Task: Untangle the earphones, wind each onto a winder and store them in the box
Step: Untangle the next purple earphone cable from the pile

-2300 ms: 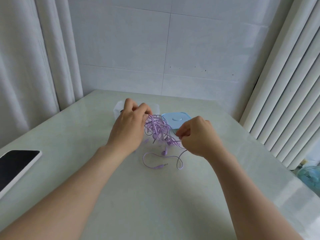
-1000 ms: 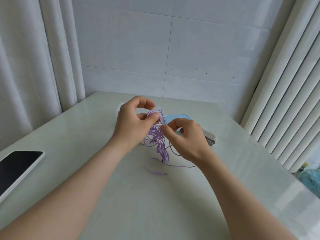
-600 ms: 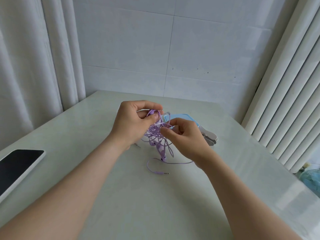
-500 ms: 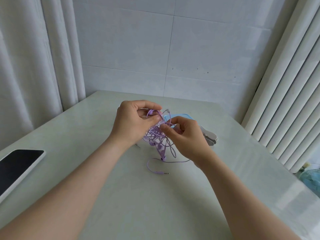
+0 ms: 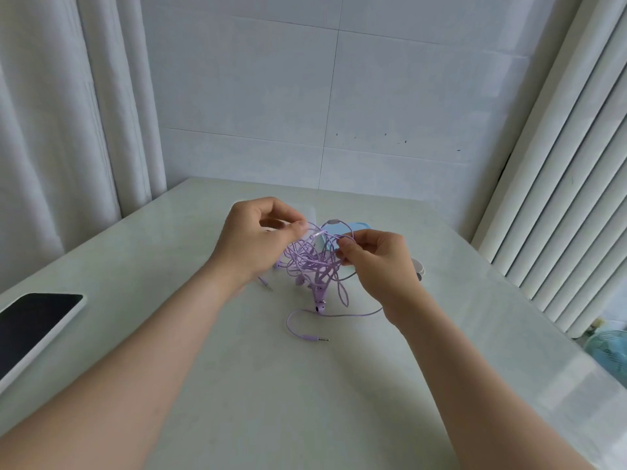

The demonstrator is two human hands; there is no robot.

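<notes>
A tangle of purple earphones (image 5: 310, 262) hangs between my hands above the middle of the table. My left hand (image 5: 252, 237) pinches cable at the top left of the tangle. My right hand (image 5: 376, 261) pinches a loop at its top right. One jack plug (image 5: 319, 338) trails on the table in front, another jack (image 5: 266, 285) lies under my left wrist. An earbud (image 5: 319, 305) dangles at the bottom. The light blue box lid (image 5: 356, 228) peeks out behind my right hand; the clear box is mostly hidden behind my left hand. The winders (image 5: 420, 268) show at my right hand's edge.
A phone (image 5: 29, 325) with a white case lies screen up at the table's left edge. White curtains hang at the left, a white ribbed radiator stands at the right, and a tiled wall is behind the pale table (image 5: 271, 401). A small fan (image 5: 607, 351) sits low at the right.
Both hands lifted the tangle off the table and moved slightly apart, spreading its loops. The lower jack and its cable stayed on the table.
</notes>
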